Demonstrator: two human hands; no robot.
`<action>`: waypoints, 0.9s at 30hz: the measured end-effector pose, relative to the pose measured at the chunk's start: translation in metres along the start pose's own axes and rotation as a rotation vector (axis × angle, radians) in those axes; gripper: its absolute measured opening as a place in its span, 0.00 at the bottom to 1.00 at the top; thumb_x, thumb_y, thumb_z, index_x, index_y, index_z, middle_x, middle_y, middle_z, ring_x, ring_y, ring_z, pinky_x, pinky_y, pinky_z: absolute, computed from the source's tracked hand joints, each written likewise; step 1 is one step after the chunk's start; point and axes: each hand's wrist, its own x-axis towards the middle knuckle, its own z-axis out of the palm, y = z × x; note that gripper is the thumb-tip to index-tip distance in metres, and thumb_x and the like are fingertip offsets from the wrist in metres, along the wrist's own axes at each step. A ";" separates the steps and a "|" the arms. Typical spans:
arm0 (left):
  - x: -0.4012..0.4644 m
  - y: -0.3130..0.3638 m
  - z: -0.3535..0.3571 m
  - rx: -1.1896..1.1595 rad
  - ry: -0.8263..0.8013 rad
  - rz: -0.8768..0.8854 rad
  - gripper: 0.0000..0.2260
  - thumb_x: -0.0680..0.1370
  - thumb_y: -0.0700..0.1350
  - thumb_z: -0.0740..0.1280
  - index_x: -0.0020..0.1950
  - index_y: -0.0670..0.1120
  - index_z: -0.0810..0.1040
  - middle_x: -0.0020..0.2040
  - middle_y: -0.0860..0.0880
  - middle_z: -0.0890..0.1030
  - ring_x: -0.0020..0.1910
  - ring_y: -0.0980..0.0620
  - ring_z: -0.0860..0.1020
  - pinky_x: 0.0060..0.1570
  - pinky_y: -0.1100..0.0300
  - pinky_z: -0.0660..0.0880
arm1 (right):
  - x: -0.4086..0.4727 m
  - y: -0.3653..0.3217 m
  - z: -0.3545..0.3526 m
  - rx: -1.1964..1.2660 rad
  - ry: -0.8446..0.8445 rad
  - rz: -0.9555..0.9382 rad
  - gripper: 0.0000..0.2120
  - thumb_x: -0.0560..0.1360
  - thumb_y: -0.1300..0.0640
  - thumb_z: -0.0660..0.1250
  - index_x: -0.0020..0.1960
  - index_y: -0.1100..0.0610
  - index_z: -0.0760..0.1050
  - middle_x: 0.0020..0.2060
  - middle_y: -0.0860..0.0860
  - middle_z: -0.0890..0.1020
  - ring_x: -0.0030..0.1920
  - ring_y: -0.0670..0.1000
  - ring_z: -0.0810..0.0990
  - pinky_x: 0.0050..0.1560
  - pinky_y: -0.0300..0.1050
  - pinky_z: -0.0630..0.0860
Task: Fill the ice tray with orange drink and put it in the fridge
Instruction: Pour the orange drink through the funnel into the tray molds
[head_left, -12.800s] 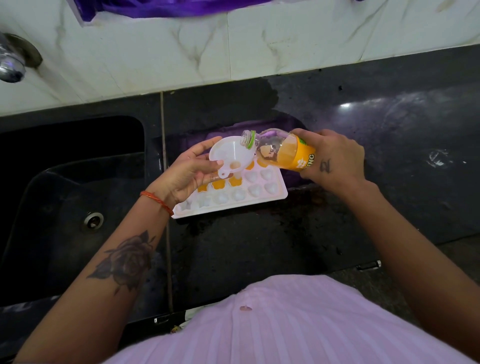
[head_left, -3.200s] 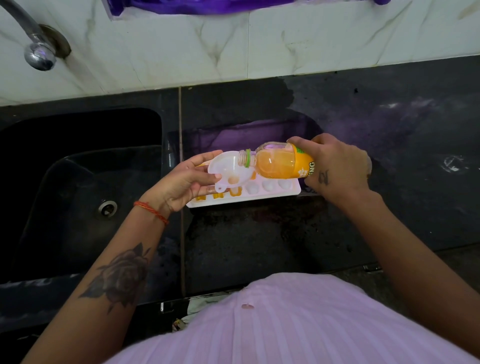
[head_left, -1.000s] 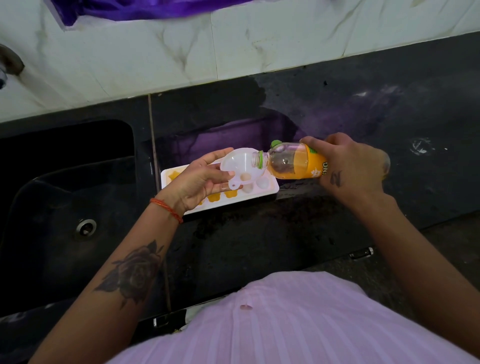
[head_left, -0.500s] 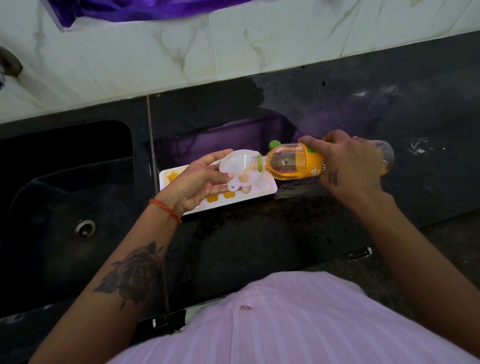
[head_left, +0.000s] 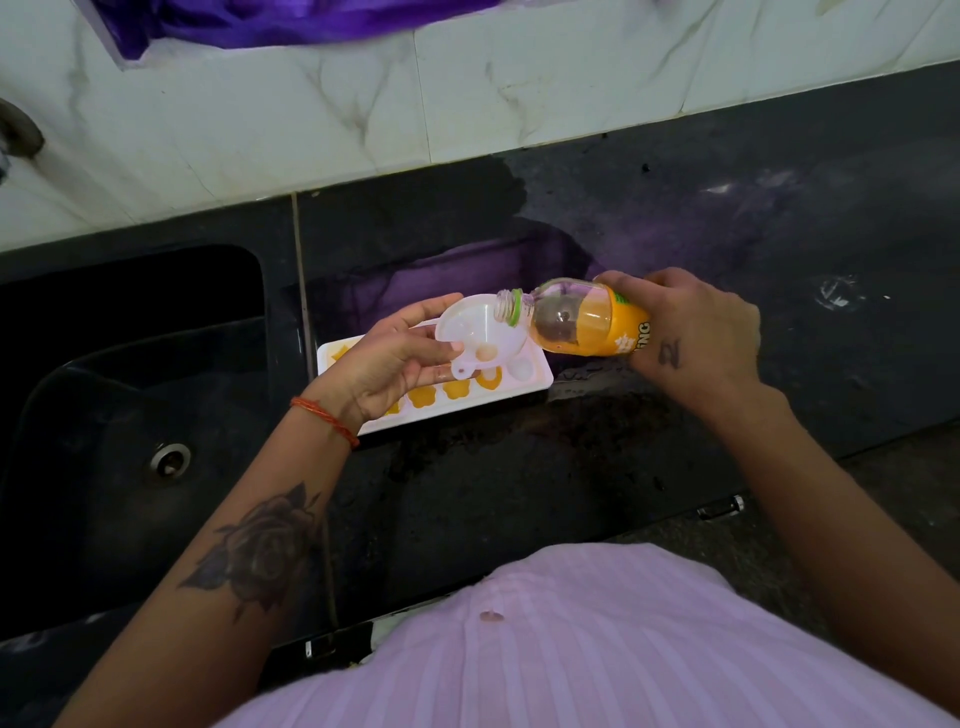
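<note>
since half a second ago the bottle (head_left: 582, 325) has tipped a little further and its mouth has slid in over the funnel (head_left: 480, 335), while the tray (head_left: 537, 382) has stayed put on the dark tabletop (head_left: 519, 483).

at the left lies the empty sink (head_left: 130, 415). just right of it the left hand (head_left: 387, 364) is closed on the near rim of the white funnel, holding its spout over the right end of the white tray, which sits on the tabletop near the sink edge. the visible near-row cells hold orange drink; one cell at the far right end looks unfilled, and the cells under the hand are hidden. only a small trace of liquid shows in the funnel's throat. further right the right hand (head_left: 691, 338) is clamped round the label end of the bottle, which lies almost level, neck resting on the funnel's rim, about half full of orange drink.

to do this fill well, i would keep the spout centred over one cell, tilt slowly so the funnel never backs up, and stop short of the brim, since the full tray has yet to be carried level to the fridge.
</note>
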 end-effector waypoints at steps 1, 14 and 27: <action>0.000 0.001 0.001 0.000 -0.001 -0.002 0.22 0.72 0.28 0.65 0.62 0.46 0.77 0.56 0.43 0.81 0.46 0.48 0.84 0.35 0.61 0.81 | 0.000 0.000 0.000 0.012 -0.004 0.009 0.33 0.67 0.51 0.74 0.69 0.41 0.65 0.53 0.55 0.78 0.48 0.60 0.79 0.43 0.48 0.70; 0.016 0.001 0.021 0.048 -0.019 -0.020 0.22 0.72 0.28 0.66 0.61 0.47 0.77 0.60 0.41 0.78 0.49 0.47 0.83 0.40 0.58 0.82 | -0.006 0.017 -0.005 -0.056 0.015 0.070 0.33 0.67 0.55 0.74 0.67 0.41 0.67 0.52 0.55 0.78 0.43 0.61 0.79 0.38 0.46 0.65; 0.022 -0.002 0.024 0.054 -0.020 -0.054 0.23 0.73 0.28 0.65 0.65 0.45 0.75 0.62 0.40 0.78 0.56 0.42 0.80 0.46 0.54 0.82 | -0.005 0.022 -0.006 -0.084 0.037 0.043 0.31 0.66 0.59 0.74 0.66 0.46 0.70 0.51 0.58 0.78 0.46 0.63 0.78 0.46 0.53 0.70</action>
